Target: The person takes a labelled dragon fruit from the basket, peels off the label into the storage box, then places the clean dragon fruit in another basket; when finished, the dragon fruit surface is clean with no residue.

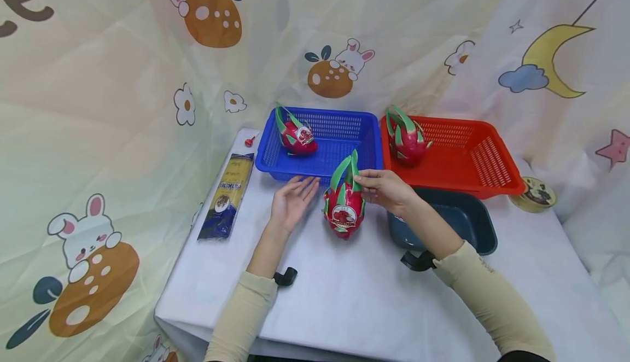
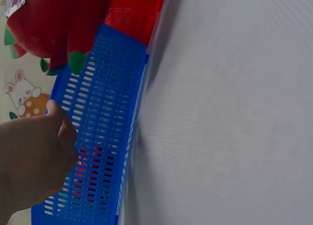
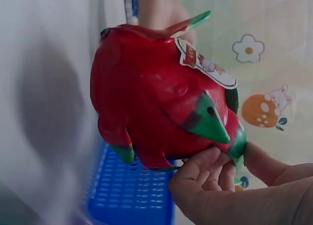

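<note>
A red dragon fruit (image 1: 344, 209) with green leaf tips and a round label is held up by my right hand (image 1: 386, 190), which pinches it near its leafy end. In the right wrist view, the thumb and fingers of the right hand (image 3: 215, 181) grip a green tip of the dragon fruit (image 3: 151, 93). To the left of the fruit, my left hand (image 1: 293, 203) is apart from it, palm up with fingers extended. The blue basket (image 1: 339, 132) stands just beyond both hands, with a second dragon fruit (image 1: 297, 136) inside at its left.
A red basket (image 1: 458, 149) with another dragon fruit (image 1: 409, 142) adjoins the blue one. A dark blue tray (image 1: 467, 220) lies under the right forearm. A noodle packet (image 1: 226, 195) and a small red item (image 1: 250, 141) are at left, a round tin (image 1: 534, 194) at right.
</note>
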Demonstrator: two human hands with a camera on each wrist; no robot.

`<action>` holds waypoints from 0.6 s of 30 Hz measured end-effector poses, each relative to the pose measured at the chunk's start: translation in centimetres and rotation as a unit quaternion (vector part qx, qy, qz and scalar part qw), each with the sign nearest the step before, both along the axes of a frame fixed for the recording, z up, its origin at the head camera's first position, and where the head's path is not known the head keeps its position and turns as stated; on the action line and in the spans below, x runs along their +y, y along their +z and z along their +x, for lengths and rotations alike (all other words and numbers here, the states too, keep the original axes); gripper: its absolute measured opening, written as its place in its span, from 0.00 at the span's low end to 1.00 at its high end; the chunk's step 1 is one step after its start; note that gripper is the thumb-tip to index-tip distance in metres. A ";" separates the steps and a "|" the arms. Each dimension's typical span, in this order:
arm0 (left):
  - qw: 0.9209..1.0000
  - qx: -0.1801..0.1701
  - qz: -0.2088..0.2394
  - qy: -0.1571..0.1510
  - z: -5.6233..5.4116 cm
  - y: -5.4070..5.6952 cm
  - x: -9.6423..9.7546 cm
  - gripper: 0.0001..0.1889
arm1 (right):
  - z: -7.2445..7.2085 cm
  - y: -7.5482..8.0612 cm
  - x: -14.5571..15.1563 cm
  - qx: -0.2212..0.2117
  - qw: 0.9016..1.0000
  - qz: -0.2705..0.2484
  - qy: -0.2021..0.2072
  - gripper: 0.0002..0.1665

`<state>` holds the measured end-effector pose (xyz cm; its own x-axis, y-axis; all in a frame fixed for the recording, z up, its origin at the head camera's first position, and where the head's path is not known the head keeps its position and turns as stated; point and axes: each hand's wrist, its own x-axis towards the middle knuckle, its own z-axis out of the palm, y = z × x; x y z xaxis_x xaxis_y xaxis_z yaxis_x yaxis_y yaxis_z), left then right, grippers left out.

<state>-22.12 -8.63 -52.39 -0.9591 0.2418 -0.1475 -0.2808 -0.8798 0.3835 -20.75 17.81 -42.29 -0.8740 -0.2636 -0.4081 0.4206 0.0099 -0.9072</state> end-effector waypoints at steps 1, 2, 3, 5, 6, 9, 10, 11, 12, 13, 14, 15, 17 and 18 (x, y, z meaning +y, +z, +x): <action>1.000 0.000 0.001 0.000 0.0 0.0 0.1 0.29 | 0.1 -0.5 0.0 -0.005 1.000 -0.001 0.003 0.23; 1.000 0.000 0.001 -0.001 0.0 0.0 0.1 0.29 | 0.3 -1.0 0.1 -0.007 1.000 -0.001 0.009 0.22; 1.000 0.000 0.000 -0.001 0.0 0.0 0.2 0.29 | 0.4 -1.5 0.2 -0.011 1.000 -0.001 0.013 0.21; 1.000 0.001 0.000 -0.004 0.1 -0.1 0.1 0.30 | 0.6 -2.5 0.2 -0.018 1.000 0.000 0.019 0.17; 1.000 0.001 0.001 -0.006 0.1 -0.1 0.0 0.30 | 0.7 -2.9 0.2 -0.023 1.000 0.001 0.018 0.16; 1.000 -0.006 0.006 -0.010 0.3 -0.2 -0.1 0.30 | 1.1 -4.1 0.1 -0.028 0.999 0.009 0.015 0.15; 1.000 -0.009 0.006 -0.009 0.4 -0.3 -0.1 0.29 | 1.2 -4.4 0.0 -0.026 1.000 0.014 0.010 0.15; 1.000 -0.010 0.005 -0.008 0.4 -0.3 -0.1 0.27 | 1.2 -4.6 -0.1 -0.020 1.000 0.022 0.005 0.17; 1.000 -0.011 0.001 -0.005 0.4 -0.3 -0.1 0.26 | 1.3 -4.7 -0.3 -0.011 0.999 0.032 0.000 0.18; 1.000 -0.008 -0.005 -0.003 0.4 -0.4 0.0 0.25 | 1.3 -4.8 -0.4 -0.001 0.999 0.043 -0.003 0.20; 1.000 -0.004 -0.014 -0.004 0.4 -0.3 0.1 0.24 | 1.3 -4.9 -0.5 0.012 0.998 0.056 -0.005 0.22; 1.000 0.002 -0.025 -0.005 0.4 -0.3 0.2 0.24 | 1.3 -4.9 -0.6 0.024 0.997 0.071 -0.007 0.23; 0.998 0.015 -0.053 -0.015 0.4 -0.2 0.5 0.24 | 1.3 -4.7 -0.8 0.046 0.994 0.097 -0.009 0.24; 0.997 0.023 -0.071 -0.023 0.4 -0.2 0.7 0.24 | 1.3 -4.7 -0.8 0.055 0.993 0.108 -0.007 0.24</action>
<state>-21.72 -7.97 -52.60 -0.9538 0.2662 -0.1393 -0.2994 -0.8020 0.5170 -19.49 16.98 -46.95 -0.9196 -0.1680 -0.3551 0.3198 0.2047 -0.9251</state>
